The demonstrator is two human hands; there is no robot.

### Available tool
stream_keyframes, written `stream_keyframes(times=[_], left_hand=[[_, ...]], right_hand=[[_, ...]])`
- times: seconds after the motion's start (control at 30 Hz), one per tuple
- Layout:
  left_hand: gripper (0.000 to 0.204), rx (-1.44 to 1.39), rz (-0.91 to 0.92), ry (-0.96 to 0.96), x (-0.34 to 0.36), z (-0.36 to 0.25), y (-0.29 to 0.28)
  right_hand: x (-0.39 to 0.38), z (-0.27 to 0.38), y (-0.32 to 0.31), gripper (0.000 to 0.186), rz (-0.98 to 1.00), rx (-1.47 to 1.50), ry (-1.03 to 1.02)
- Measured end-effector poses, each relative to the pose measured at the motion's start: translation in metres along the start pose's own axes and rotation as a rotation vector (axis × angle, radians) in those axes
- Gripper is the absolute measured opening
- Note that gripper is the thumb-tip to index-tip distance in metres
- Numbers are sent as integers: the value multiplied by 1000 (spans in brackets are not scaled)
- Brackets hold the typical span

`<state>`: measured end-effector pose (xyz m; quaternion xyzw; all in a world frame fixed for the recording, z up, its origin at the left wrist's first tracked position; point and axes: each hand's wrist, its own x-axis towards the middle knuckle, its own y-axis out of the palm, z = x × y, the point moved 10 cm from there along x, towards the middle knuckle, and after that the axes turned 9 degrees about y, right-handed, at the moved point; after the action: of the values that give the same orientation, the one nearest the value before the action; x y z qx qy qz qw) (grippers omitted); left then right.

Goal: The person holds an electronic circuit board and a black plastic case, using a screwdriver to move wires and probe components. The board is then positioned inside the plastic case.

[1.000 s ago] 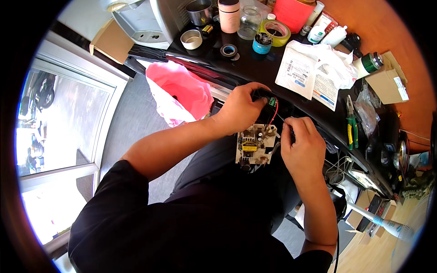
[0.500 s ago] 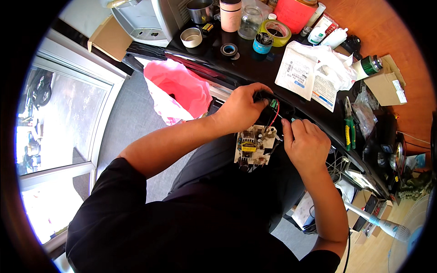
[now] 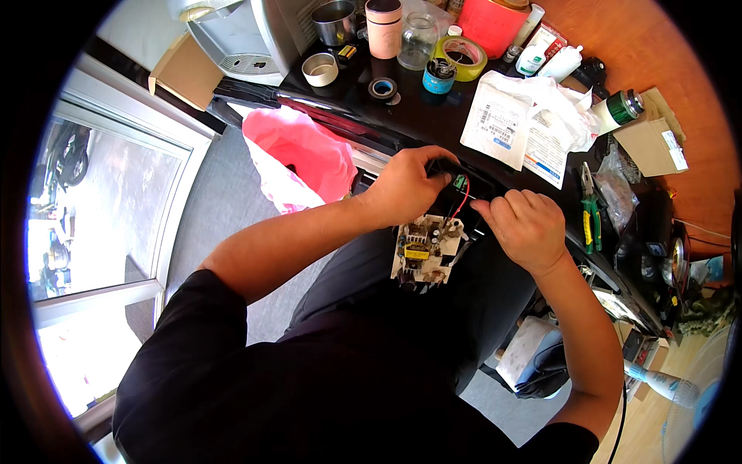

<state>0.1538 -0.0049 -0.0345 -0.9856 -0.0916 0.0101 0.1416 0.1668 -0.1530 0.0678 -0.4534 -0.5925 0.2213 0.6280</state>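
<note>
A small circuit board (image 3: 423,252) with yellow and dark parts hangs over my lap, just under the edge of the black desk (image 3: 417,116). My left hand (image 3: 406,185) grips a black part with a green connector (image 3: 461,182) at the desk edge. A thin red wire (image 3: 462,203) runs from that connector down to the board. My right hand (image 3: 527,230) is closed, pinching something small next to the connector; what it pinches is hidden by the fingers.
A pink plastic bag (image 3: 297,158) hangs left of my hands. On the desk lie white packets (image 3: 506,116), tape rolls (image 3: 464,56), cups and jars (image 3: 383,27), green-handled pliers (image 3: 590,213) and a small cardboard box (image 3: 651,145). A window (image 3: 100,209) fills the left side.
Both hands have stayed at the connector with small finger shifts. The view has tilted slightly, so the board and hands sit a little lower in the picture.
</note>
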Motion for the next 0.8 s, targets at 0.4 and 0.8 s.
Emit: stream_keyframes(times=[0.4, 0.8], left_hand=[[21, -28, -72, 7, -1, 4, -4], [24, -399, -51, -109, -8, 13, 0]], right_hand=[[6, 9, -3, 40, 164, -132, 142], [-79, -50, 11, 18, -136, 767, 1108]])
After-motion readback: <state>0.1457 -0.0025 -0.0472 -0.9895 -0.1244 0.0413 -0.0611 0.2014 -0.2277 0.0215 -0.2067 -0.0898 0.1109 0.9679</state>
